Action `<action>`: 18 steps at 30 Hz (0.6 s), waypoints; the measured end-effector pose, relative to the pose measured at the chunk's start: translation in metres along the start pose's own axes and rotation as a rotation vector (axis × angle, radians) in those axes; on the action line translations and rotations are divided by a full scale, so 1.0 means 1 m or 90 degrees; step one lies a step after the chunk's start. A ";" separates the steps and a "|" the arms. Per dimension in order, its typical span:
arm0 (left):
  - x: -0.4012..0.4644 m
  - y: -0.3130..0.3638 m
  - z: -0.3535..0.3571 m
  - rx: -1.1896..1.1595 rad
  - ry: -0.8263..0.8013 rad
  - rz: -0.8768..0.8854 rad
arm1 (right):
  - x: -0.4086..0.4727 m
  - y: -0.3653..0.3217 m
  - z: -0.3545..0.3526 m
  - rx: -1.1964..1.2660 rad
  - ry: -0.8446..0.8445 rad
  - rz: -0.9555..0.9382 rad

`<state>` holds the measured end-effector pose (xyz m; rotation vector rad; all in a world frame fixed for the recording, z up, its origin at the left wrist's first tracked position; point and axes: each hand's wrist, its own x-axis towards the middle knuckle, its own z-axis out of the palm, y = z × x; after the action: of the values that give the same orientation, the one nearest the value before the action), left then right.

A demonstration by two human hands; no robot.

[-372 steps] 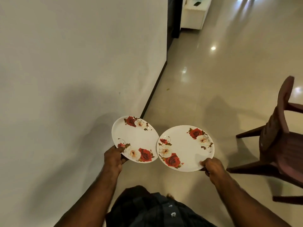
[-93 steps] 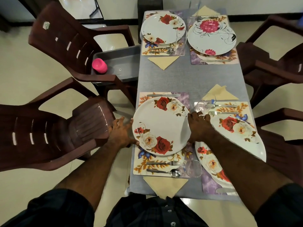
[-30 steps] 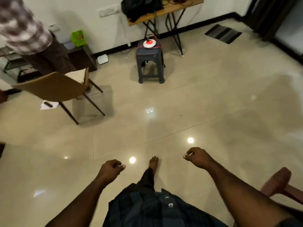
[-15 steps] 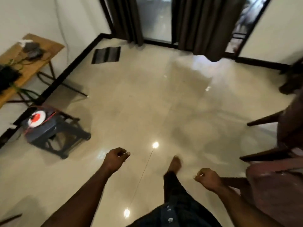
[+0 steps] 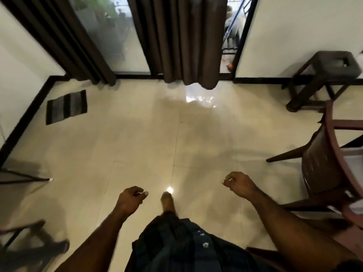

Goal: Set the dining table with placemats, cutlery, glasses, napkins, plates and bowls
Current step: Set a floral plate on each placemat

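Note:
No plates, cutlery or other table things are in view, and the dining table is out of frame. My left hand (image 5: 130, 198) hangs low over the cream tiled floor (image 5: 149, 138) with loosely curled fingers and holds nothing. My right hand (image 5: 238, 184) hangs a little higher to the right, also loosely curled and empty. One bare foot (image 5: 167, 201) shows between them.
A dark red plastic chair (image 5: 322, 169) stands at the right edge, with a dark stool (image 5: 324, 73) behind it by the wall. Brown curtains (image 5: 180, 38) hang over glass doors ahead. A striped mat (image 5: 66, 107) lies at left. Stool legs (image 5: 29, 244) sit bottom left.
The view has swung further right: the curtains and glass doors now face me and the mat has slid left. Both hands stay empty and swing at my sides as I walk.

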<state>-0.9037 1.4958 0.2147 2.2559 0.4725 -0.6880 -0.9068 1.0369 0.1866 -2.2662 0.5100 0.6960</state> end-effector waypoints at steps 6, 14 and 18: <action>0.185 0.134 -0.022 0.083 -0.078 0.090 | 0.104 -0.019 -0.066 0.105 0.070 0.093; 0.341 0.395 -0.014 0.182 -0.188 0.265 | 0.168 -0.023 -0.126 0.301 0.147 0.255; 0.407 0.508 0.029 0.235 -0.198 0.346 | 0.210 -0.001 -0.156 0.307 0.154 0.294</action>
<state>-0.3311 1.1853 0.2237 2.3920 -0.4404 -0.8580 -0.6908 0.8922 0.1541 -1.7913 1.2054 0.4473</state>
